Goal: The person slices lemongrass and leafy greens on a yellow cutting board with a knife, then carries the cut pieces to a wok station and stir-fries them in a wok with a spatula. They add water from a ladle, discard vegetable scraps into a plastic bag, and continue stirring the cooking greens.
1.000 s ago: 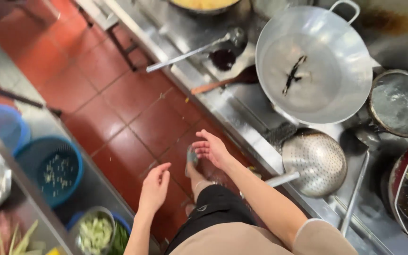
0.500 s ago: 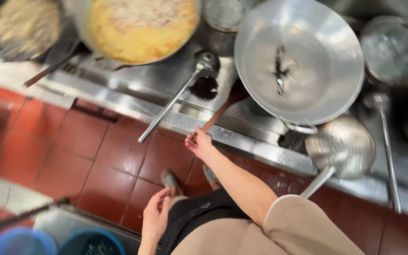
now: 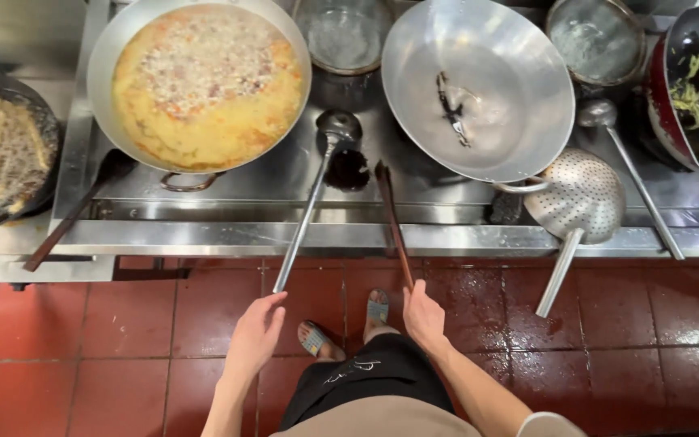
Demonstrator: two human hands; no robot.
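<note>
meanwhile left hand (image 3: 256,330) open by ladle (image 3: 317,186); right hand (image 3: 424,317) grips spatula handle (image 3: 394,226); wok (image 3: 204,77) holds egg.

Steel ladle (image 3: 311,202) lying on the stove ledge, bowl up by the burner, its long thin handle slanting down past the counter edge and ending just above the left hand (image 3: 256,332), fingers spread and apart from it. Beside it, the wooden-handled utensil (image 3: 392,222), dark flat head on the steel up ahead, reddish-brown shaft running down over the edge, its end right at the fingertips of the right hand (image 3: 424,317); whether gripped, hard to tell.
</note>
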